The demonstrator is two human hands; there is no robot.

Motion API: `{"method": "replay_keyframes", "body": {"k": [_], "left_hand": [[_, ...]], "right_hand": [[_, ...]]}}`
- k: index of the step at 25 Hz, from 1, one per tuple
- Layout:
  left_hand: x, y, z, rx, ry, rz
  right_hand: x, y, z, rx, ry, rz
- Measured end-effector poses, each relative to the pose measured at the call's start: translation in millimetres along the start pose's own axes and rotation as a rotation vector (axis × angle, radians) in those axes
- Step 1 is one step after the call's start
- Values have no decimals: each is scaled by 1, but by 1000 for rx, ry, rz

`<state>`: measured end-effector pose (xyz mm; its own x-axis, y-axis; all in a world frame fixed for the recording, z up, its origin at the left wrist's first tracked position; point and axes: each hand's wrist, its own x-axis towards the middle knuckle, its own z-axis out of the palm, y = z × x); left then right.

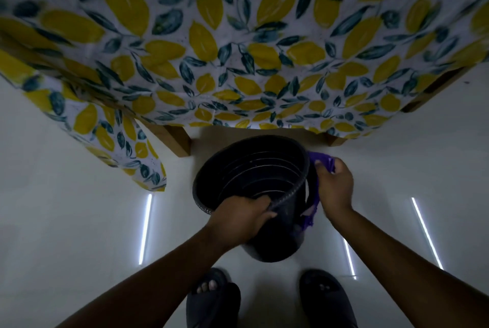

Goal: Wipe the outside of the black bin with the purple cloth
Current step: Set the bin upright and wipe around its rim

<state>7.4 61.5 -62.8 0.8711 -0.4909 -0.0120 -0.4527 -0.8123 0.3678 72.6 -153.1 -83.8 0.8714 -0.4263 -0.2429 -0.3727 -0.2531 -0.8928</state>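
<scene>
A round black bin (251, 169) is held off the white floor in front of me, tilted so that its open mouth faces up and away. My left hand (243, 218) grips its near rim, fingers curled inside. My right hand (336, 187) presses a purple cloth (321, 162) against the bin's right outer wall. Part of the cloth hangs down beside the bin, and the rest is hidden under my palm.
A table covered by a lemon-and-leaf patterned cloth (238, 49) stands just beyond the bin, with wooden legs (180, 139) showing below. The glossy white floor (66, 222) reflects strip lights. My two feet in dark slippers (214, 301) stand below the bin.
</scene>
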Motion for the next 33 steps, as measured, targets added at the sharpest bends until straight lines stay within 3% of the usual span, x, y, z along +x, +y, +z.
{"method": "replay_keyframes", "body": {"k": [4, 10, 12, 16, 19, 23, 26, 28, 33], "left_hand": [[-18, 1, 5, 165, -36, 207], [-21, -5, 21, 239, -86, 323], [-26, -6, 29, 213, -104, 328], [-36, -7, 41, 171, -144, 333], [-43, -5, 48, 74, -166, 261], [-51, 2, 56, -10, -209, 215], [-53, 0, 52, -63, -285, 176], [-54, -2, 47, -66, -316, 133], [-49, -28, 33, 38, -231, 114]], "right_hand": [[0, -21, -25, 133, 52, -90], [-4, -34, -15, -7, -15, -271], [-8, -20, -6, -129, -87, -376], [-22, 18, 1, -595, -181, -707], [-28, 31, -4, -719, -225, -784], [-26, 29, -13, -690, -191, -622], [-17, 27, -22, -707, -169, -178], [-16, 30, -23, -617, -256, -12], [-20, 39, -21, -687, -292, -135]]}}
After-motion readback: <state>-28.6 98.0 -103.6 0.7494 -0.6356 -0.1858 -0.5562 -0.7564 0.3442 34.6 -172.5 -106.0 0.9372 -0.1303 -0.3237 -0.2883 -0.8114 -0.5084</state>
